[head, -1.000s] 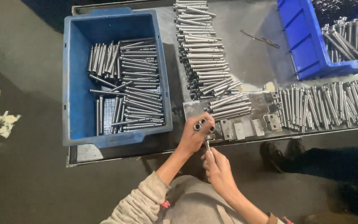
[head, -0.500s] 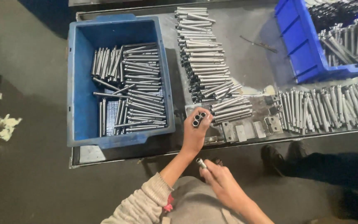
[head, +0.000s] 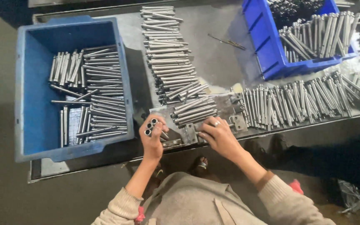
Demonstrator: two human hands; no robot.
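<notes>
My left hand (head: 153, 139) is closed around a small bunch of short metal tubes (head: 150, 126), their open ends facing up, at the table's near edge just right of the big blue bin. My right hand (head: 218, 135) rests on a flat metal fixture plate (head: 228, 109), fingers curled at its front edge near a small clamp block (head: 191, 134); a ring shows on one finger. Whether it pinches a part I cannot tell. A small stack of tubes (head: 194, 110) lies on the plate between my hands.
A large blue bin (head: 28, 89) at left holds several rows of metal tubes. A long pile of tubes (head: 163, 50) runs up the middle of the grey table. Another row of tubes (head: 296, 102) lies right, below a second blue bin (head: 267, 46).
My right hand has moved from near my body up and right onto the fixture plate. My left hand still holds the tubes and has barely shifted.
</notes>
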